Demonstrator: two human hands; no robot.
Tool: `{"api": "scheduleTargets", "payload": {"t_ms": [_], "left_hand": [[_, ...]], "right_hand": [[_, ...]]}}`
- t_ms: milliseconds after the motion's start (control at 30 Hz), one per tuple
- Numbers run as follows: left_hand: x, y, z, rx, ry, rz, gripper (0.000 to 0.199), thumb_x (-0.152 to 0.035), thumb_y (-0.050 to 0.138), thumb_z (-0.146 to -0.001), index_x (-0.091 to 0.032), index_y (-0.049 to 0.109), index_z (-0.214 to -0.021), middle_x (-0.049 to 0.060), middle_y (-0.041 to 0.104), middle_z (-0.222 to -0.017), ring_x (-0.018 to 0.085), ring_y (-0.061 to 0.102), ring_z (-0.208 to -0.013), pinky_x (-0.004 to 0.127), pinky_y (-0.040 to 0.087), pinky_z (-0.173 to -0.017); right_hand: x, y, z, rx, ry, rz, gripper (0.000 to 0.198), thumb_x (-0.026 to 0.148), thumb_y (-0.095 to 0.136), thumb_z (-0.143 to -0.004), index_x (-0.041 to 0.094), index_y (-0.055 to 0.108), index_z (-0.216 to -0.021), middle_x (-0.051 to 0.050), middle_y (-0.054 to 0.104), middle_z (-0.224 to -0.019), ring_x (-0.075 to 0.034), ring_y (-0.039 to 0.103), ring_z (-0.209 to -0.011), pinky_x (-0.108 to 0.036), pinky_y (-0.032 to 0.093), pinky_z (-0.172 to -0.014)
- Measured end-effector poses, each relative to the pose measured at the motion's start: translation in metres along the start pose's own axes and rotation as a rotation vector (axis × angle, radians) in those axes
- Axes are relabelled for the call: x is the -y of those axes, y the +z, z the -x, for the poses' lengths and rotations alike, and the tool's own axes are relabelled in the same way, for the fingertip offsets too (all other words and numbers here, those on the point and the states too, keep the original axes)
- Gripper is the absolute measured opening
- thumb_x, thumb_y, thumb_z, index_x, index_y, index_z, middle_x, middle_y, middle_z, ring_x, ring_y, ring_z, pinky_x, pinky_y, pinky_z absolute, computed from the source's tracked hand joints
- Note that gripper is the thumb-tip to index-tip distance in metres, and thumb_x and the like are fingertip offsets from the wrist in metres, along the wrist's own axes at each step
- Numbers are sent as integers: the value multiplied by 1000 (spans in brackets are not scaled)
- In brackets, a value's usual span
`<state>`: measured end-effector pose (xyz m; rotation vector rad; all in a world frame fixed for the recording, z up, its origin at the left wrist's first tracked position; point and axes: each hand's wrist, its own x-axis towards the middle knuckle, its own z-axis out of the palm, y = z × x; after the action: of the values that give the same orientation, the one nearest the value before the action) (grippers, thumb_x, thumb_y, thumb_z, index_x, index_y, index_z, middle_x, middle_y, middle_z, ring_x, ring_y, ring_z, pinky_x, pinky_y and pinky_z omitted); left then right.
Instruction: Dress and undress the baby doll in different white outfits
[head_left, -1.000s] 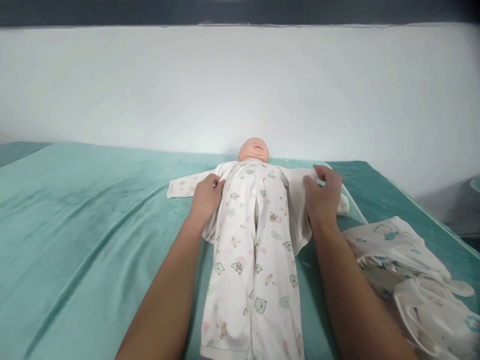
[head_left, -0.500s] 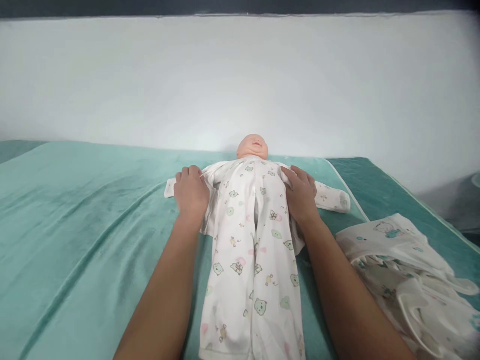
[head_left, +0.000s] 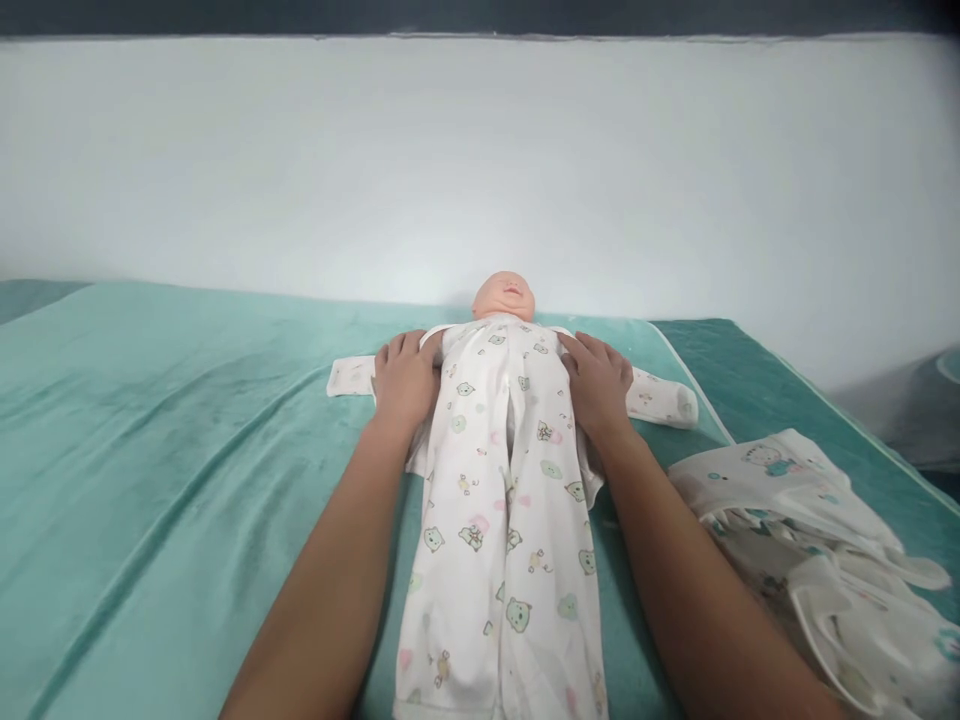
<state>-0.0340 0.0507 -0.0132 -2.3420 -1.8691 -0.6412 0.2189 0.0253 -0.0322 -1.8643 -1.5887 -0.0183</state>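
Note:
A baby doll (head_left: pixel 504 296) lies face up, its head toward the wall. Its white printed shirt (head_left: pixel 351 377) has both sleeves stretched out sideways, and a bit of hem shows at each flank. Over the doll's front lie white baby pants (head_left: pixel 517 520) with green bear prints, waist near the neck and legs toward me. My left hand (head_left: pixel 407 382) rests on the shirt at the pants' left edge, fingers spread and thumb inward. On the opposite edge my right hand (head_left: pixel 598 385) lies with its fingers apart. The undersides of both hands are hidden.
A heap of white printed baby clothes (head_left: pixel 825 550) lies at the right, close to my right forearm. Light green cloth (head_left: pixel 187 450) covers the bed, with a darker green strip (head_left: pixel 772 390) on the right. A white wall (head_left: pixel 480 160) stands behind the doll's head.
My left hand has moved right along the sleeve, in against the pants' edge, uncovering more of the cuff. My right hand stays nearly in place on the other side.

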Motion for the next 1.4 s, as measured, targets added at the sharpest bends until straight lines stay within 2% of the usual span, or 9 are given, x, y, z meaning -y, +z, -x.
{"api": "scheduleTargets", "payload": {"t_ms": [300,600,800,900,1000,1067,1133,1267,1400], "left_hand": [[8,-4,-6,28,-260,-21,59,-11,40,-81,-38,58,-130,7,60,-124,31,51,-113,48,37,-96],[5,-5,-7,58,-266,-19,62,-12,42,-78,-39,56,-132,9,60,-117,32,52,-112,49,35,-97],[7,-2,-7,30,-271,15,60,-14,43,-78,-38,57,-131,9,60,-120,32,52,-112,50,34,-98],[8,-1,-6,17,-272,26,58,-15,44,-79,-37,57,-131,9,59,-123,32,51,-113,50,34,-98],[9,0,-6,15,-277,26,57,-15,43,-79,-36,57,-131,8,59,-123,31,51,-114,49,33,-99],[10,1,-6,17,-280,26,57,-16,43,-80,-36,56,-131,8,59,-123,31,51,-115,49,33,-100],[10,0,-6,19,-280,26,56,-16,43,-80,-36,56,-131,8,59,-124,31,51,-115,49,33,-100],[10,-1,-5,22,-274,47,55,-18,43,-82,-36,55,-132,8,59,-124,32,51,-115,50,33,-99],[11,-1,-5,10,-289,74,48,-22,43,-85,-34,57,-129,8,59,-123,31,52,-114,50,34,-100]], "right_hand": [[-22,-8,-27,26,26,125,46,15,36,-86,26,73,-110,-9,70,-114,-30,60,-108,-55,31,-103],[-7,-8,-24,23,-124,30,39,26,44,-87,27,69,-117,-6,64,-130,-30,53,-119,-52,32,-105],[-25,-10,-25,38,63,-1,41,20,42,-83,26,75,-105,-8,72,-113,-29,62,-104,-47,43,-92],[-14,-18,-21,-48,53,-52,38,21,43,-83,20,74,-105,-11,69,-118,-30,60,-111,-48,41,-99],[21,-30,-17,-131,-58,-201,36,24,47,-84,19,70,-112,-11,65,-126,-28,54,-121,-47,37,-106],[55,-35,-16,-15,-123,-312,35,26,48,-86,23,67,-115,-8,66,-125,-27,57,-117,-45,41,-102],[92,-34,-20,206,-247,-306,35,26,50,-87,24,65,-119,-7,65,-126,-27,57,-118,-44,43,-101],[155,-12,-34,603,-514,40,27,19,55,-84,19,68,-107,-13,68,-115,-32,62,-106,-44,49,-85],[189,15,-48,757,-584,348,15,9,59,-78,17,70,-84,-14,70,-103,-32,64,-100,-38,49,-77]]}}
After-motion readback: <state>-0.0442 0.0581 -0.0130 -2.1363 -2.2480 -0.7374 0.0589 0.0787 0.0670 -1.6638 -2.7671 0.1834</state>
